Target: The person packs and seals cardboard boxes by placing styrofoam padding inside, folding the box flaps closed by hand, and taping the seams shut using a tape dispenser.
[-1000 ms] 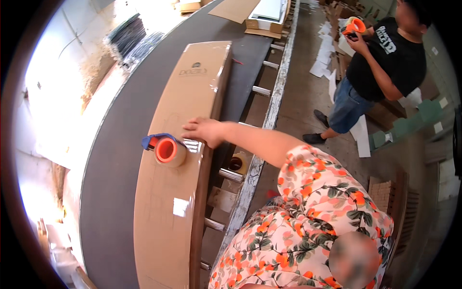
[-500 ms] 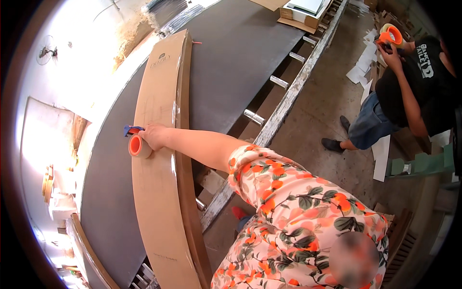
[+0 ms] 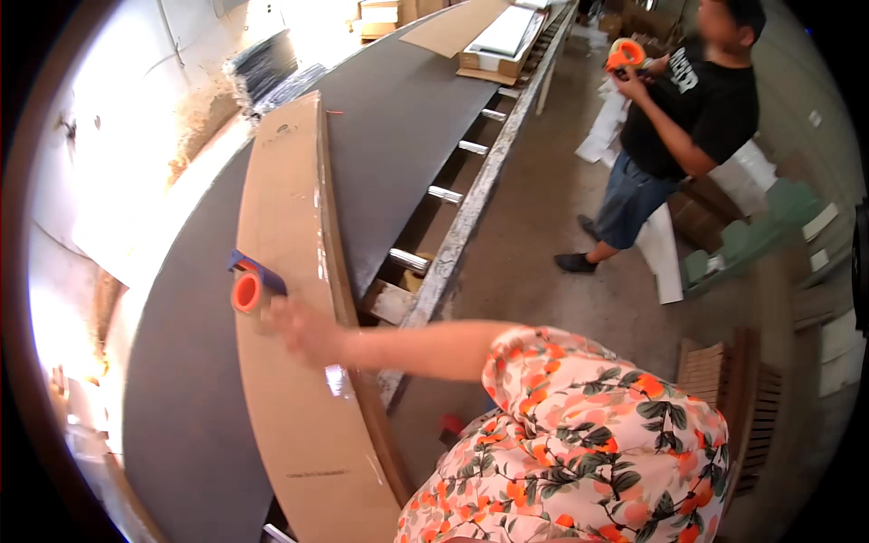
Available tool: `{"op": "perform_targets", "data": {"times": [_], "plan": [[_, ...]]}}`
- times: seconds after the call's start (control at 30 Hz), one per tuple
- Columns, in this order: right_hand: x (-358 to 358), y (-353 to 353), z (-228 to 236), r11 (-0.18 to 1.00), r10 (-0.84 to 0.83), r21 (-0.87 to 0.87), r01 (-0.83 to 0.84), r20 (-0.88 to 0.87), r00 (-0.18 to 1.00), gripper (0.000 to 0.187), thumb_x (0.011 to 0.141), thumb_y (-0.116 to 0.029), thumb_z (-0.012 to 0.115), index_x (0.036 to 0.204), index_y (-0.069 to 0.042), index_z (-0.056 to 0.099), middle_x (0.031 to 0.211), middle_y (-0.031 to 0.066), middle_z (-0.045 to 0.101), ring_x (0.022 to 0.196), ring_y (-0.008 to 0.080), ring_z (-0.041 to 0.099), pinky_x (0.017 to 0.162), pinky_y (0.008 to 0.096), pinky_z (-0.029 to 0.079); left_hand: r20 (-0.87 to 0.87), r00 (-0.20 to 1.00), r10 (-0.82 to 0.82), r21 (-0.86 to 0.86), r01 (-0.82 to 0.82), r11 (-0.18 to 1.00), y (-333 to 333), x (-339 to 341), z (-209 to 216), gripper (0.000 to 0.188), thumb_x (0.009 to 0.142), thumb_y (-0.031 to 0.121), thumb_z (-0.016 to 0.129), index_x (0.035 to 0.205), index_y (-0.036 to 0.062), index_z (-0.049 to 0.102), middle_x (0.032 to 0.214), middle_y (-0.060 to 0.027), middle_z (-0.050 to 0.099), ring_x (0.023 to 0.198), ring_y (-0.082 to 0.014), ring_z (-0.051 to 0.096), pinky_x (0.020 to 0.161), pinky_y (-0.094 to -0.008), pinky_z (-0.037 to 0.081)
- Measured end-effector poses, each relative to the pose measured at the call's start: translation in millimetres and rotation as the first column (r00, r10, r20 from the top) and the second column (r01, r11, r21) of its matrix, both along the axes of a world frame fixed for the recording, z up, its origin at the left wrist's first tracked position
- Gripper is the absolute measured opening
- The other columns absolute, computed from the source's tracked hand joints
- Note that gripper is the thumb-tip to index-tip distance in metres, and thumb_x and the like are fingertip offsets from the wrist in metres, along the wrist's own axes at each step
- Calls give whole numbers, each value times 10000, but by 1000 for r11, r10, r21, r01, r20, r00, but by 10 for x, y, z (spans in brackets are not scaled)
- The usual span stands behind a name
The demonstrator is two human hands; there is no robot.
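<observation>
My right hand, smeared by motion, comes over a long flat cardboard box from the right. Its fingertips are at the near side of a tape dispenser, which has an orange core and a blue frame. Whether the fingers grip the dispenser or only touch it is blurred. The dispenser is on the box's top, close to its left edge. Shiny clear tape shows along the box's right side. My left hand is out of view.
The box lies lengthwise on a dark grey table. Metal rollers line its right side, beside a worn rail. An opened carton stands at the far end. Across the floor, a person holds another orange tape dispenser.
My view has shifted and turned. My right hand has moved from above the tape dispenser to its near right side, and the dispenser has turned. The other person now appears more upright.
</observation>
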State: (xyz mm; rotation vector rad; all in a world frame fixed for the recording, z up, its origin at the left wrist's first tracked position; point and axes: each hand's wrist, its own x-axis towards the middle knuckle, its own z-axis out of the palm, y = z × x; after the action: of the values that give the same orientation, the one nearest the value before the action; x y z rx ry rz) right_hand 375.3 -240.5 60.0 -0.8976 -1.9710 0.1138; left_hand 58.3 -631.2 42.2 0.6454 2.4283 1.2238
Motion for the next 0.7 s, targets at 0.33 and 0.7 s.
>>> {"op": "perform_targets", "data": {"times": [0.33, 0.7], "plan": [[-641, -2858, -678, 714, 698, -171, -679, 103, 708, 566, 708, -387, 647, 1119, -7, 560, 1300, 322, 443, 1307, 463, 342, 1097, 573, 232, 505, 821, -266, 439, 20, 898, 265, -500, -930, 465, 959, 349, 484, 1152, -64, 573, 1067, -162, 637, 948, -301, 616, 832, -401, 517], [-379, -3953, -1860, 993, 58, 72, -94, 393, 918, 632, 795, -248, 551, 1309, 96, 418, 1428, 300, 336, 1387, 425, 258, 1148, 514, 194, -95, 984, -154, 566, 181, 804, 252, 64, -2695, 410, 972, 286, 384, 1116, -31, 602, 1033, -146, 652, 880, -246, 642, 756, -357, 544]]}}
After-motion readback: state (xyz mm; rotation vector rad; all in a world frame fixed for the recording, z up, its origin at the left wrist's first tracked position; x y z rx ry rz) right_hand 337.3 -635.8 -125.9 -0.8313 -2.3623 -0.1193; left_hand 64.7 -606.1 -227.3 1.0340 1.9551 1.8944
